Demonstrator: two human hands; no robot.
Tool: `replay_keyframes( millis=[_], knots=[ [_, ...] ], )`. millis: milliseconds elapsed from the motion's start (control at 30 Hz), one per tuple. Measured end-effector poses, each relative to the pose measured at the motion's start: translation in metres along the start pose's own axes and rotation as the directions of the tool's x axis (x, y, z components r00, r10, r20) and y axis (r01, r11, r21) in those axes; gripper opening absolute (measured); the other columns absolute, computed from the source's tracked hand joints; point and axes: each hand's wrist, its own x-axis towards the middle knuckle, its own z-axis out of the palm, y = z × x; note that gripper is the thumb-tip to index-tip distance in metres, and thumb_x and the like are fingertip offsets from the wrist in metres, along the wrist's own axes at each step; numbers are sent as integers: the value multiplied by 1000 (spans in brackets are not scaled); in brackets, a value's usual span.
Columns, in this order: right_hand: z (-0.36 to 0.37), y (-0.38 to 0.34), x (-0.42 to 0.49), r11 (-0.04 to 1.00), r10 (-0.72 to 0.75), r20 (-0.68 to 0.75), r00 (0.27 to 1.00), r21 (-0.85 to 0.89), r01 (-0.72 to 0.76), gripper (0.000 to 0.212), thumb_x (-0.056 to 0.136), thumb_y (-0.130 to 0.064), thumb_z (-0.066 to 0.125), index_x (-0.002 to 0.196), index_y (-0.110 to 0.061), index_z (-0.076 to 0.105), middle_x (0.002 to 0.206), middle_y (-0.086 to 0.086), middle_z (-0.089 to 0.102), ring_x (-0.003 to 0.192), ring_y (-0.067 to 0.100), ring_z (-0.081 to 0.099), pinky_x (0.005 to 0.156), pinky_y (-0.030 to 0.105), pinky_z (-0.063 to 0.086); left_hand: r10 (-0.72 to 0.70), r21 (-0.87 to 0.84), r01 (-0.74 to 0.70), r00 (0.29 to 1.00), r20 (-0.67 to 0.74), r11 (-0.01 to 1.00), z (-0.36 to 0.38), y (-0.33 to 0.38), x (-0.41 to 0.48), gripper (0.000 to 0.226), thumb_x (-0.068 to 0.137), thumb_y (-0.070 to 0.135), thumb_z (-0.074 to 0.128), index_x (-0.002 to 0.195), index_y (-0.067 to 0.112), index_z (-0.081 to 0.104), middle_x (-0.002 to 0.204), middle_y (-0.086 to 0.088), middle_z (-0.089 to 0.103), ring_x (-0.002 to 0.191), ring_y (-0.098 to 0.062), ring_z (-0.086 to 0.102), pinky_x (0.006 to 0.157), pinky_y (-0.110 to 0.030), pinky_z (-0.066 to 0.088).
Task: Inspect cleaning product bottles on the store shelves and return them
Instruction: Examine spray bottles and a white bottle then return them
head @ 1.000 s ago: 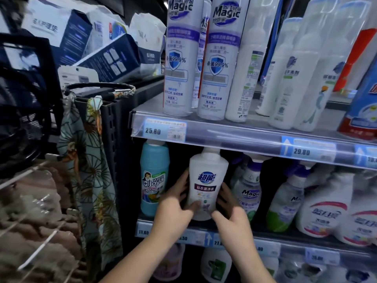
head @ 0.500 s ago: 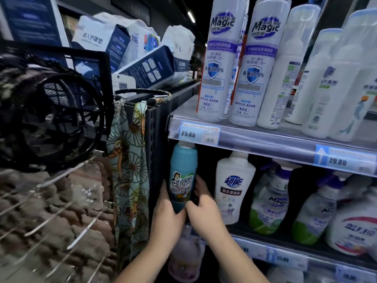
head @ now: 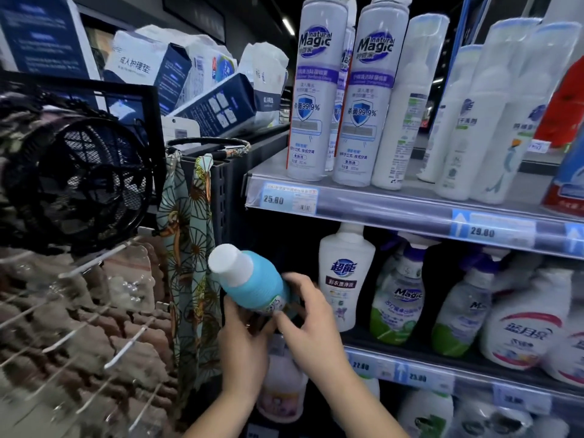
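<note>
A light blue bottle [head: 256,284] with a white cap is tilted out of the middle shelf, cap pointing up and left toward me. My left hand [head: 243,339] grips it from below. My right hand [head: 311,324] holds its lower body from the right. Just right of it a white bottle [head: 346,276] with a purple label stands upright on the middle shelf [head: 442,371]. Its base is partly hidden behind my right hand.
Green-and-white spray bottles [head: 399,295] and white jugs [head: 524,320] fill the middle shelf to the right. Tall white spray cans [head: 316,90] stand on the upper shelf [head: 395,210]. A patterned cloth [head: 189,257] hangs at the shelf's left end, with wire hooks [head: 79,327] further left.
Both hands left the white bottle on the shelf, moved left to the blue bottle, and have pulled it out and tipped it toward me.
</note>
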Motion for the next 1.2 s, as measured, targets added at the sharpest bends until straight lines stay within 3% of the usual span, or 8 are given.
replay_keyframes(
  millis=[133,233,433,600,767,1000,1100,1200],
  knots=[
    [-22,-5,-22,997,-72,7,997,-15,72,64,84,-31,81,139,-48,52,130,-27,52,129,-5,51,102,11,41,59,17,-60,997,43,998,-18,19,-29,78,76,22,86,119,73,46,105,43,72,96,16,70,78,-22,55],
    [-45,-10,-40,991,-78,59,995,117,70,70,80,-40,83,142,-49,52,141,-21,60,135,3,56,109,27,46,66,1,-67,988,137,998,-29,33,-49,72,65,59,82,129,65,51,110,35,75,100,6,75,85,-34,61],
    [-83,-20,-72,865,10,25,1000,501,-21,49,85,-23,83,132,-21,67,123,2,78,115,21,74,93,32,60,280,70,-315,909,309,947,-35,67,-80,84,64,84,75,139,59,49,121,32,68,113,10,66,91,-11,52],
    [-107,-20,-96,844,69,63,996,528,-92,43,87,-38,79,126,-22,72,122,5,79,114,23,75,90,29,60,120,-210,30,739,663,977,-27,87,-98,107,66,63,92,156,45,37,138,18,68,126,-10,68,102,-29,56],
    [-134,-20,-114,895,71,112,991,431,-112,43,88,-52,79,128,-39,71,130,-2,77,121,17,73,95,29,59,172,-243,-5,720,672,970,-16,99,-128,76,82,30,90,147,36,51,134,21,70,122,2,67,93,-7,51],
    [-165,-9,-144,905,42,104,994,418,-82,80,72,-27,100,139,-23,57,122,6,74,117,31,72,96,53,61,200,-269,7,647,735,963,1,86,-151,82,82,27,92,146,53,49,143,12,66,132,-11,64,102,-23,55],
    [-168,-6,-156,904,27,105,994,422,-69,92,66,-22,104,142,-32,53,125,6,71,120,36,69,100,66,57,215,-212,-80,627,749,974,3,83,-141,84,82,23,91,148,52,47,143,13,64,134,-7,61,113,-36,52],
    [-173,-7,-159,917,19,54,998,398,-39,91,64,-26,104,140,-39,55,123,0,72,117,29,71,97,61,60,284,-183,-227,585,760,956,7,94,-132,91,84,23,89,155,50,39,149,21,59,138,3,54,108,-11,44]
  ],
)
